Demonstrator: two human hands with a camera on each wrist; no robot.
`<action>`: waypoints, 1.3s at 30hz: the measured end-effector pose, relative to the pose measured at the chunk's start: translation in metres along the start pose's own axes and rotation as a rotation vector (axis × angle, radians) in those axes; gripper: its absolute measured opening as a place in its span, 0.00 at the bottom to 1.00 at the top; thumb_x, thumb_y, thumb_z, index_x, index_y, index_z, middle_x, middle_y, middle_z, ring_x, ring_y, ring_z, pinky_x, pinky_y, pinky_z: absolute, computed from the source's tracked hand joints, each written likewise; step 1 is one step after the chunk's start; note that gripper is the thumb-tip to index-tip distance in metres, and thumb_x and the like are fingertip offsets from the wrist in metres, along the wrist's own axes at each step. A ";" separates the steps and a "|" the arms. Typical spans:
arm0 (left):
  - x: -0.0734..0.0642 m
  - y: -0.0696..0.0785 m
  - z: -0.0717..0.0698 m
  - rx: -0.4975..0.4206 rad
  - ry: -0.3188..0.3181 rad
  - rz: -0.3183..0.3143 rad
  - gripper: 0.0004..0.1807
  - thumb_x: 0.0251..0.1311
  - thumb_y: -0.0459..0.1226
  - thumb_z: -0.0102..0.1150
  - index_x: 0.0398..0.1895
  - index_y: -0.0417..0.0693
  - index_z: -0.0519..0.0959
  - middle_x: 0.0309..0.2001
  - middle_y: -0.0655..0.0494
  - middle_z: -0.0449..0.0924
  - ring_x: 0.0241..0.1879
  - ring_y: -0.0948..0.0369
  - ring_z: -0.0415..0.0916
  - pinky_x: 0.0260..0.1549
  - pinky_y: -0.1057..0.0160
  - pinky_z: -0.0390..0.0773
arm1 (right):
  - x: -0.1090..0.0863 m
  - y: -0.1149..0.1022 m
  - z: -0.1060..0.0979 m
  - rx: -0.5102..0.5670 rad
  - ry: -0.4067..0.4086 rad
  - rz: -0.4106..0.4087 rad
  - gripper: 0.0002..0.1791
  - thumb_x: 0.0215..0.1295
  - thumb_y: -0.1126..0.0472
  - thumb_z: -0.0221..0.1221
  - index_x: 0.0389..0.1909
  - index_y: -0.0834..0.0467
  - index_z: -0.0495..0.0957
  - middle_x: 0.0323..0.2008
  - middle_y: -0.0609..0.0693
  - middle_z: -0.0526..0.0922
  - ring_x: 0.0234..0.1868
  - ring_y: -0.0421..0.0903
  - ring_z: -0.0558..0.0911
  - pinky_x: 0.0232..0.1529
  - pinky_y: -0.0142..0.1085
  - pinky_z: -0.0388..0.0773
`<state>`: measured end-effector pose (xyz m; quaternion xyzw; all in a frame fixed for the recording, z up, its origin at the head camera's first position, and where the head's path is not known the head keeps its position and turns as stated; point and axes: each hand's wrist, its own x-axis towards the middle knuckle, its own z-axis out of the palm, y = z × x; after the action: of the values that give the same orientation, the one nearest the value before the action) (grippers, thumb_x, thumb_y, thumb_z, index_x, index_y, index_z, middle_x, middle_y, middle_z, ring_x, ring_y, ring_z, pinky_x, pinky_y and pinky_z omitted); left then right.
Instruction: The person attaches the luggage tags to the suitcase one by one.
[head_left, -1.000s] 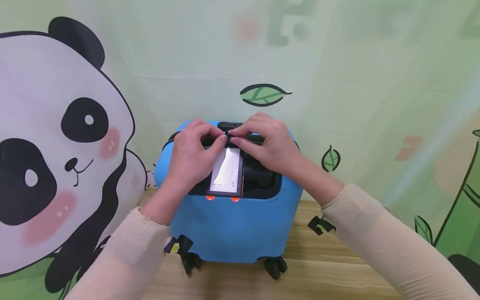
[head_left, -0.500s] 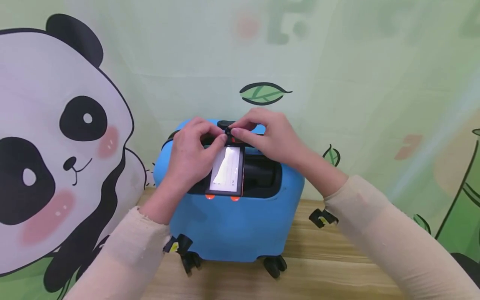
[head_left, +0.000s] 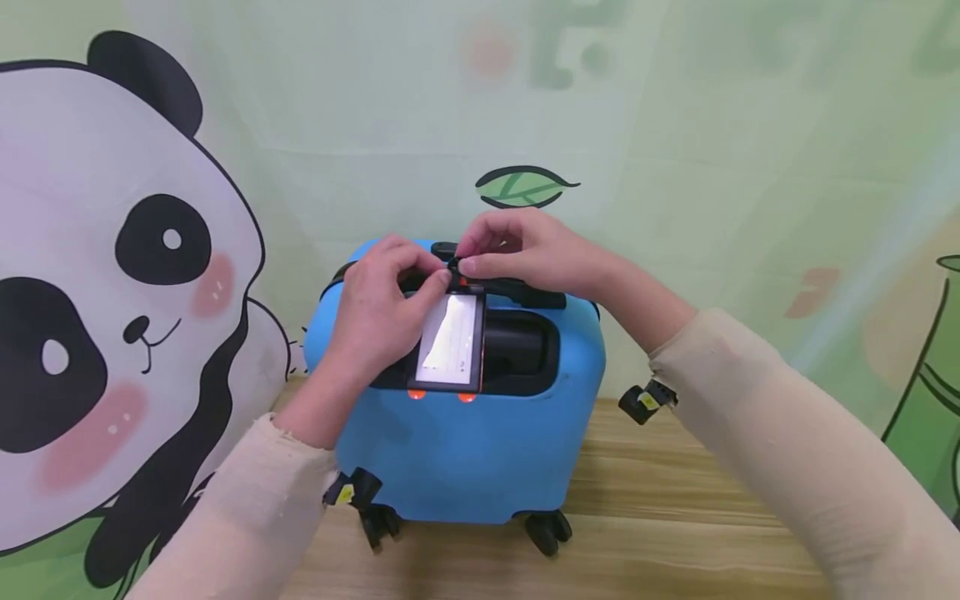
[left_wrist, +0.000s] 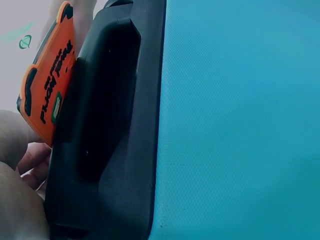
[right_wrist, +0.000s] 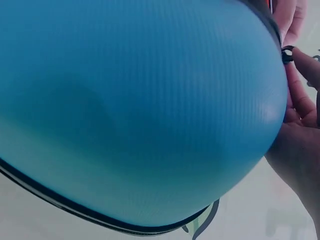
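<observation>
A blue suitcase [head_left: 465, 458] stands upright, a black carry handle [head_left: 536, 293] across its top. Against its upper side lies a luggage tag [head_left: 450, 342], its pale window facing up in the head view; the left wrist view shows its orange lettered back [left_wrist: 52, 75]. My left hand [head_left: 382, 304] pinches the tag's black strap [head_left: 453, 263] between thumb and index finger just above the tag. From the other side, my right hand [head_left: 536, 246] pinches the same strap with thumb and index finger. A small black loop [right_wrist: 286, 54] of it shows by the right thumb in the right wrist view.
The suitcase stands on a wood-grain surface [head_left: 675, 517] on black caster wheels [head_left: 549, 532]. Close behind hangs a pale green backdrop [head_left: 360, 100] printed with a large panda [head_left: 75, 208] and leaves. A recessed black grip [head_left: 521, 354] lies beside the tag.
My right hand has lifted slightly and its wrist has swung up and right, uncovering the black handle and the recess. The left hand keeps its pinch in nearly the same place.
</observation>
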<state>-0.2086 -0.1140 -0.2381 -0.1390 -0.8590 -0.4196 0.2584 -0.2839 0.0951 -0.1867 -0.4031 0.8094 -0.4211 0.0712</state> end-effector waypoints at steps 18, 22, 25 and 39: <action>-0.001 0.000 0.000 0.009 -0.006 -0.020 0.09 0.73 0.36 0.65 0.46 0.39 0.88 0.50 0.46 0.81 0.51 0.50 0.76 0.52 0.49 0.80 | 0.009 0.003 0.002 -0.029 0.047 -0.009 0.06 0.73 0.62 0.68 0.45 0.59 0.86 0.41 0.54 0.88 0.44 0.52 0.83 0.53 0.41 0.81; -0.001 0.000 0.000 0.013 -0.005 -0.021 0.09 0.73 0.37 0.65 0.46 0.39 0.88 0.50 0.46 0.80 0.51 0.50 0.76 0.51 0.49 0.81 | 0.004 0.002 0.011 -0.162 0.140 -0.094 0.06 0.73 0.62 0.68 0.45 0.60 0.86 0.39 0.52 0.88 0.41 0.49 0.83 0.51 0.39 0.81; -0.001 0.000 0.000 0.013 -0.004 -0.021 0.09 0.73 0.37 0.65 0.46 0.39 0.88 0.49 0.46 0.80 0.50 0.50 0.76 0.50 0.50 0.81 | -0.001 0.002 0.018 -0.236 0.211 -0.175 0.06 0.72 0.63 0.69 0.45 0.61 0.86 0.39 0.51 0.88 0.40 0.46 0.84 0.51 0.39 0.82; 0.000 -0.002 -0.002 0.028 -0.005 -0.007 0.09 0.73 0.37 0.65 0.45 0.38 0.88 0.47 0.45 0.80 0.48 0.49 0.76 0.50 0.50 0.79 | -0.005 0.005 0.030 -0.303 0.340 -0.245 0.07 0.70 0.65 0.70 0.45 0.63 0.86 0.40 0.53 0.90 0.40 0.46 0.86 0.49 0.39 0.84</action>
<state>-0.2087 -0.1171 -0.2380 -0.1333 -0.8659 -0.4082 0.2566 -0.2699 0.0815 -0.2110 -0.4275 0.8087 -0.3623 -0.1786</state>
